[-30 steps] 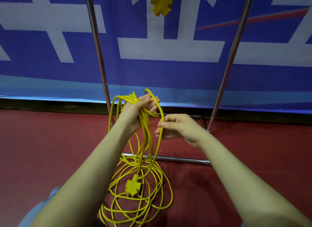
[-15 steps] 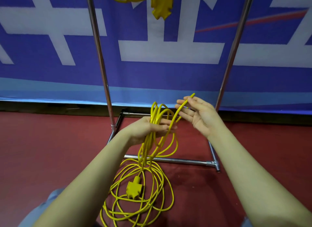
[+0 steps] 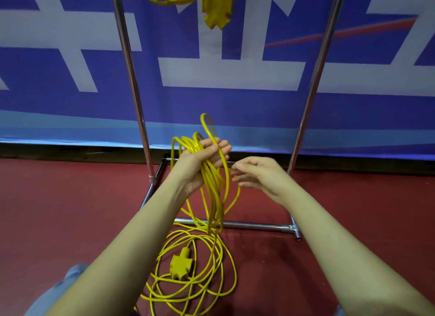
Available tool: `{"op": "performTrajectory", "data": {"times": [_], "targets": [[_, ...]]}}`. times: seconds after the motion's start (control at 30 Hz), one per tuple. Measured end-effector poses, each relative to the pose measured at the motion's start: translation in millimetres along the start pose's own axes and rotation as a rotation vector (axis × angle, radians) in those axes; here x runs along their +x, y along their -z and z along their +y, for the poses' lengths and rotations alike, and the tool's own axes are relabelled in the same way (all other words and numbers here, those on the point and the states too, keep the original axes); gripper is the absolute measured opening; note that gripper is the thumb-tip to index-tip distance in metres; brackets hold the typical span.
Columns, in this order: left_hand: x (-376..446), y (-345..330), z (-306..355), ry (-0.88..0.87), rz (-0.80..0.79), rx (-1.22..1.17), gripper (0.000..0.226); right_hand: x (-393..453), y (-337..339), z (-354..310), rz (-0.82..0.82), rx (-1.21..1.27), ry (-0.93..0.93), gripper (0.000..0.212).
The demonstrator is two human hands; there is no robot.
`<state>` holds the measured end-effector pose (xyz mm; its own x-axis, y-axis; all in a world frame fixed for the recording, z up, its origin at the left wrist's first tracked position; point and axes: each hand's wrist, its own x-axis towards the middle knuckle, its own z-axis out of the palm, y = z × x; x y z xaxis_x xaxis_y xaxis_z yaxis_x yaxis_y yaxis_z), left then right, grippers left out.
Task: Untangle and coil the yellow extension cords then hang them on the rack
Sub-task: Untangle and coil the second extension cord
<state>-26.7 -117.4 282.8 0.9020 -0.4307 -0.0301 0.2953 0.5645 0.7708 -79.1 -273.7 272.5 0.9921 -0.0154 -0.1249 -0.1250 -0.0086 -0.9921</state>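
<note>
Your left hand (image 3: 200,165) grips the cord loops (image 3: 213,186) at centre frame; your right hand (image 3: 256,176), fingers loosely apart and holding nothing, sits just right of the hanging strand.

Bright yellow extension cord (image 3: 213,193) and yellow socket block (image 3: 180,265) on a dark red floor (image 3: 70,209); silver metal rack (image 3: 131,80); blue banner (image 3: 235,108) with white shapes.

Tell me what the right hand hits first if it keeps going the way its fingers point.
The right hand points left toward the cord loops that the left hand grips. It would likely meet the outermost strand first, though depth is hard to judge.
</note>
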Motion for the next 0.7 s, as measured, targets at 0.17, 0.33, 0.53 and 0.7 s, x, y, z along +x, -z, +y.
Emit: {"op": "performTrajectory", "data": {"times": [0.17,0.33,0.53,0.7], "targets": [[1.8,7.1,12.4,-0.081,0.054,-0.066,0.013,0.2,-22.3,7.7,-0.148,-0.172,0.014,0.006],[3.4,18.3,18.2,-0.022,0.050,-0.027,0.017,4.0,-28.8,6.0,-0.163,-0.059,0.043,0.006],[-4.2,32.1,17.7,0.179,0.029,0.187,0.019,3.7,-14.3,-10.6,-0.048,0.287,0.019,0.006],[-14.8,30.3,9.5,0.277,-0.107,0.427,0.020,2.9,3.2,-20.6,0.090,0.451,0.085,0.010]]}}
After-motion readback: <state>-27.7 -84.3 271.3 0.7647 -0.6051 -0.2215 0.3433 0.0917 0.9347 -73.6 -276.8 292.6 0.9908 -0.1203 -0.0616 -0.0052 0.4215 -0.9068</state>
